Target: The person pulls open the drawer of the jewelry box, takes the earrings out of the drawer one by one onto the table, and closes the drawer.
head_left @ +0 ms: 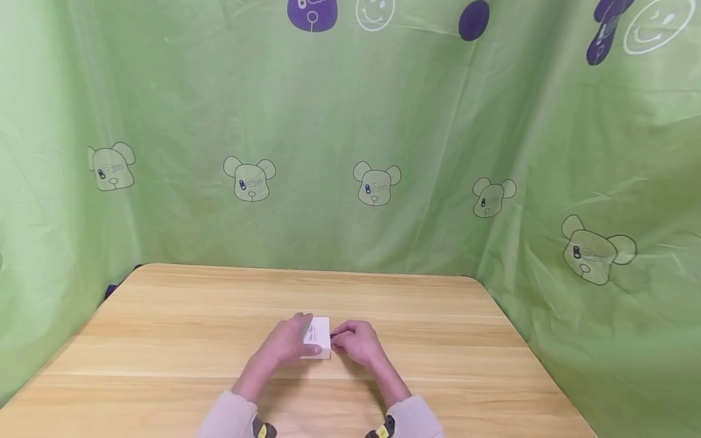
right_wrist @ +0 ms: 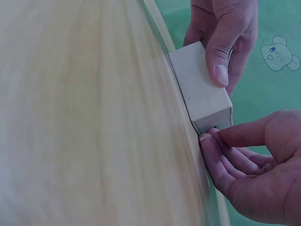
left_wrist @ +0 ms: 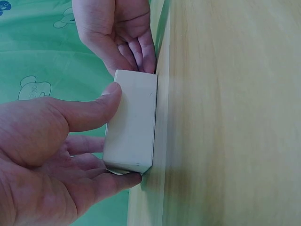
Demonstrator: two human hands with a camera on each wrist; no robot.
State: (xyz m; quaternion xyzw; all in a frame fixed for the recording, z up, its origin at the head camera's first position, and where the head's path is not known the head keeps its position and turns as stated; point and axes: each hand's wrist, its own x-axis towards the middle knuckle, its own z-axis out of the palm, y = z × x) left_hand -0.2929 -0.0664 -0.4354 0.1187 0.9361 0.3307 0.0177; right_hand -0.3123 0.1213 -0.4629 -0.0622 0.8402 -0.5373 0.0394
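A small white box (head_left: 322, 330) with dark lettering on its top lies on the wooden table in the head view. My left hand (head_left: 286, 342) grips it from the left, the thumb along the near side and the fingers around the far end. At the box's right end, my right hand (head_left: 357, 342) pinches a small dark tab (head_left: 333, 336) between thumb and fingertips. Only a dark speck of that tab shows in the right wrist view. From the left wrist, the plain long side of the box (left_wrist: 134, 117) faces the camera.
The light wooden tabletop (head_left: 181, 322) spreads around both hands. Green curtains (head_left: 306, 109) with printed bear heads hang behind the table and at both sides. Both forearms wear pale sleeves with dark and yellow bands at the wrists.
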